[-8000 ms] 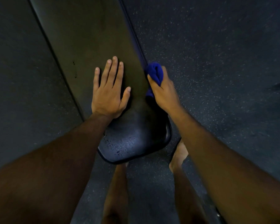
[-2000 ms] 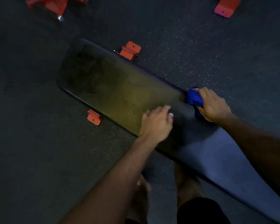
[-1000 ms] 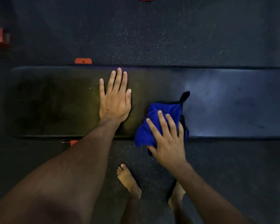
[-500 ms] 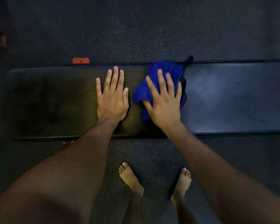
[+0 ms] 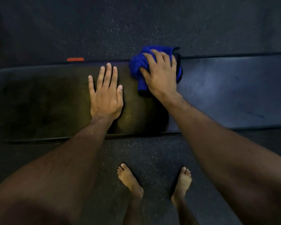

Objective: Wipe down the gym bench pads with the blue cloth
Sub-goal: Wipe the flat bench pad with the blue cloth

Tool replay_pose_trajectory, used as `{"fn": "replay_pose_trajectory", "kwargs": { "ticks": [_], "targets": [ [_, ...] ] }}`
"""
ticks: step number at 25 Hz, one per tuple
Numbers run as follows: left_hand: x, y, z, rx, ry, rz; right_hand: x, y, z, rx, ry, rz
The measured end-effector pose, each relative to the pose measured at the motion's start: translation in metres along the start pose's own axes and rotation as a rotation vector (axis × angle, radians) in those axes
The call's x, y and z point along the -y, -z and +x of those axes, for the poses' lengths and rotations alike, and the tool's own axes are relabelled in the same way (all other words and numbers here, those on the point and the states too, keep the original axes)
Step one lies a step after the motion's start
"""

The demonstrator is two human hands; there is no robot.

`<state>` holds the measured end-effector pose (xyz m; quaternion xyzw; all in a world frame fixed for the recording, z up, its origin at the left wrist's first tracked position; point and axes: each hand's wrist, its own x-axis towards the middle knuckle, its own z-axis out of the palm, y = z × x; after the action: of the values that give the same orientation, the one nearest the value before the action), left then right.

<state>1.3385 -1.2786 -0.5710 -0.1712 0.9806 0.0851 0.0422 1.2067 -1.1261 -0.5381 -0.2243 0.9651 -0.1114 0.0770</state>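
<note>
Floor: speckled dark rubber floor [image 5: 152,26] lying under bench pad [image 5: 47,103].
Left hand [image 5: 105,96]: lying flat, fingers straight.
Right hand [image 5: 161,77]: fingers curling over, gripping blue cloth [image 5: 139,65].

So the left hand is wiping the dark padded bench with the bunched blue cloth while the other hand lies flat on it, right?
Not quite: the head view shows the right hand gripping the bunched blue cloth on the dark padded bench; the left hand lies flat.

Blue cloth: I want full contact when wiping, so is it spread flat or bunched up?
Bunched up. The blue cloth sits in crumpled folds under the right hand, whose fingers curl into it at the bench pad's far edge.
</note>
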Motion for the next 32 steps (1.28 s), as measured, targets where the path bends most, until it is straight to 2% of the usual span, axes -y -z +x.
{"fn": "replay_pose_trajectory", "kwargs": {
  "ticks": [4,7,10,12,14,17,21,23,26,29,32],
  "targets": [
    [-0.009,0.011,-0.004,0.020,0.013,0.012,-0.015,0.040,-0.105,-0.139,0.062,0.128],
    [-0.027,0.021,-0.009,-0.023,-0.031,0.042,-0.062,0.053,-0.159,-0.148,-0.057,0.091],
    [-0.086,0.014,-0.021,0.012,-0.149,-0.025,-0.103,0.050,-0.145,-0.125,-0.225,0.067],
    [-0.107,-0.006,-0.025,0.048,-0.153,-0.023,-0.101,0.031,-0.111,-0.057,-0.307,0.022],
    [-0.105,-0.019,-0.022,0.014,-0.132,0.003,-0.084,0.010,-0.068,-0.057,-0.339,-0.048],
    [-0.100,-0.020,-0.020,-0.038,-0.160,-0.003,-0.070,0.003,-0.047,-0.079,-0.230,-0.066],
    [-0.104,-0.014,-0.023,-0.007,-0.154,-0.021,-0.089,0.003,-0.152,0.019,0.081,-0.123],
    [-0.103,-0.016,-0.024,-0.002,-0.149,-0.004,-0.137,0.013,-0.188,0.079,0.060,-0.165],
    [-0.104,-0.019,-0.020,-0.015,-0.143,0.010,-0.195,0.032,-0.133,0.048,-0.120,-0.137],
    [-0.105,-0.017,-0.020,0.002,-0.139,0.018,-0.159,0.029,-0.040,-0.010,-0.217,-0.082],
    [-0.105,-0.014,-0.020,-0.006,-0.138,-0.009,-0.085,0.007,-0.056,-0.006,-0.047,-0.068]
  ]
}}
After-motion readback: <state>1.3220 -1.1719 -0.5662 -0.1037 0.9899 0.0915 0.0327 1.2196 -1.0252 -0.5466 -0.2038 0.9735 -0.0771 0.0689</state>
